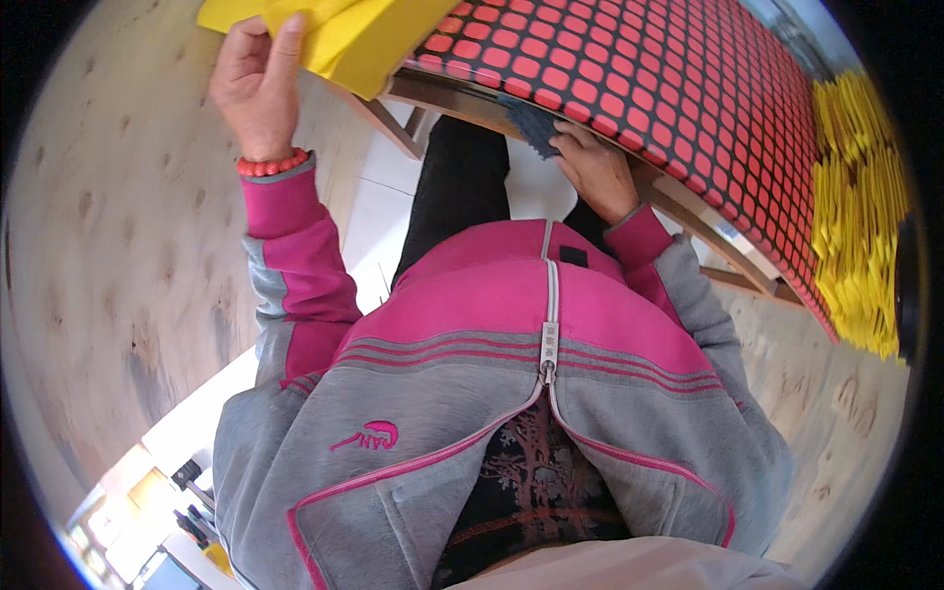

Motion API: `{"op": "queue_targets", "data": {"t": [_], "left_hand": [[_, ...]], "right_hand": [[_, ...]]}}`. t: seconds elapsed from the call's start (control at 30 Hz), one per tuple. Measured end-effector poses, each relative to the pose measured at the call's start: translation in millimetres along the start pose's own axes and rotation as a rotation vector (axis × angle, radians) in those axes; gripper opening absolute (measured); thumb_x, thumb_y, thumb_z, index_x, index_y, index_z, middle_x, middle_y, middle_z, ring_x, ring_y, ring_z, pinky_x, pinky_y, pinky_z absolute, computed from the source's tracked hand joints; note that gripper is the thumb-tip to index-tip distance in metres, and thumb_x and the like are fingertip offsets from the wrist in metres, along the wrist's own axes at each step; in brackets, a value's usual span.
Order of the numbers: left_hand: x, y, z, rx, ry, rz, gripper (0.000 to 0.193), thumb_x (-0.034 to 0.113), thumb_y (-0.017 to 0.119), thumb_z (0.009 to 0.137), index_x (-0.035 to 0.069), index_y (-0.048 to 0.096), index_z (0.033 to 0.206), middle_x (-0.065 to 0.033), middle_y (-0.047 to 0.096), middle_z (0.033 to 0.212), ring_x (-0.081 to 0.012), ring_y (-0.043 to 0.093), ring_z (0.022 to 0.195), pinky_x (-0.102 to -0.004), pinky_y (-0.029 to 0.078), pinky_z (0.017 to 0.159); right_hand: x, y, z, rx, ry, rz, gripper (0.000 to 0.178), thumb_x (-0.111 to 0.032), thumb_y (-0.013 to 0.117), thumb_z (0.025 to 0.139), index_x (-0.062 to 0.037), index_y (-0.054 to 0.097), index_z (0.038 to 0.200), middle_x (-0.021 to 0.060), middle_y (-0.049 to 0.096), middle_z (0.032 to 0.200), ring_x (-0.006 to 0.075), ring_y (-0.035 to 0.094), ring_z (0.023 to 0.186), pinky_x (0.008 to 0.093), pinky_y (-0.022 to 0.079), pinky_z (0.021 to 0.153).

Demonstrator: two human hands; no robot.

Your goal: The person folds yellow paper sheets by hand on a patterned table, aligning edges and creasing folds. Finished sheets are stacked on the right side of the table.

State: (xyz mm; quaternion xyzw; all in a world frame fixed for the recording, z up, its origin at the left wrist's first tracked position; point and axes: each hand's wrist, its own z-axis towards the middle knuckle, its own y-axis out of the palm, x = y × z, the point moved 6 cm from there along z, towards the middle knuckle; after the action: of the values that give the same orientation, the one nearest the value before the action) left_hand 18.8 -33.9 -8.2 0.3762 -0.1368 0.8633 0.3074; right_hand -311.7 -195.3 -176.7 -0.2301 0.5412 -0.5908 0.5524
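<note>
At the upper left, my left hand [258, 90], with a red bead bracelet on its wrist, is closed on the edge of a bright yellow folded sheet [359, 49]. I cannot tell whether this sheet is paper or fabric. It lies over the left end of a table covered in a red-and-black checked cloth [629, 74]. Just below the table's near edge, my right hand [597, 177] grips a dark blue cloth [531, 126] between thumb and fingers. Part of that cloth is hidden by the table edge.
Several yellow folded pieces [860, 216] stand packed in a stack at the table's right end. Wooden table legs and rails [678, 206] run beneath the top, close to my knees. A plywood panel [128, 246] rises on my left. Small items lie on a surface at the lower left.
</note>
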Motion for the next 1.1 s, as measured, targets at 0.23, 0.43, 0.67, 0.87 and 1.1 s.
{"op": "queue_targets", "data": {"t": [0.23, 0.43, 0.67, 0.87, 1.1], "left_hand": [[-13, -10, 3, 0.04, -0.03, 0.028, 0.015, 0.0, 0.07, 0.096, 0.0, 0.063, 0.108, -0.0042, 0.071, 0.102, -0.0096, 0.066, 0.093, -0.0236, 0.052, 0.084], [-8, -7, 2, 0.044, -0.033, 0.055, 0.014, -0.001, 0.067, 0.097, 0.003, 0.056, 0.105, -0.0095, 0.068, 0.114, -0.0127, 0.064, 0.102, -0.0266, 0.051, 0.092], [6, 3, -1, -0.001, 0.043, -0.093, 0.01, -0.003, 0.057, 0.1, 0.003, 0.058, 0.108, -0.0125, 0.066, 0.128, -0.0165, 0.062, 0.113, -0.0298, 0.049, 0.099], [-6, -4, -3, -0.073, -0.052, -0.087, 0.008, 0.001, 0.059, 0.095, 0.002, 0.068, 0.096, -0.0018, 0.068, 0.103, -0.0114, 0.059, 0.094, -0.0263, 0.046, 0.085], [-4, -13, 0, -0.261, -0.078, 0.058, 0.02, 0.001, 0.053, 0.101, 0.0, 0.073, 0.106, -0.0031, 0.07, 0.107, -0.0118, 0.063, 0.104, -0.0265, 0.048, 0.094]], "right_hand": [[11, 16, 6, -0.038, 0.095, 0.02, 0.016, -0.011, 0.067, 0.091, -0.0031, 0.063, 0.105, 0.0128, 0.066, 0.125, 0.0353, 0.063, 0.113, 0.0436, 0.052, 0.091], [7, 10, 8, -0.027, 0.117, 0.037, 0.019, -0.012, 0.072, 0.088, -0.0032, 0.061, 0.102, 0.0136, 0.067, 0.122, 0.0357, 0.064, 0.11, 0.0443, 0.052, 0.089], [-70, -50, 25, -0.054, -0.057, 0.185, 0.035, -0.012, 0.074, 0.086, -0.004, 0.061, 0.117, 0.0145, 0.066, 0.117, 0.036, 0.067, 0.102, 0.0449, 0.054, 0.083], [-144, -132, 93, 0.037, -0.445, 0.426, 0.013, -0.003, 0.07, 0.088, -0.0018, 0.066, 0.1, 0.0154, 0.071, 0.108, 0.0268, 0.07, 0.093, 0.0352, 0.056, 0.08], [-180, -139, 192, 0.169, -0.722, 0.294, 0.017, -0.008, 0.072, 0.088, -0.0019, 0.067, 0.102, 0.0126, 0.069, 0.1, 0.028, 0.069, 0.087, 0.034, 0.055, 0.076]]}}
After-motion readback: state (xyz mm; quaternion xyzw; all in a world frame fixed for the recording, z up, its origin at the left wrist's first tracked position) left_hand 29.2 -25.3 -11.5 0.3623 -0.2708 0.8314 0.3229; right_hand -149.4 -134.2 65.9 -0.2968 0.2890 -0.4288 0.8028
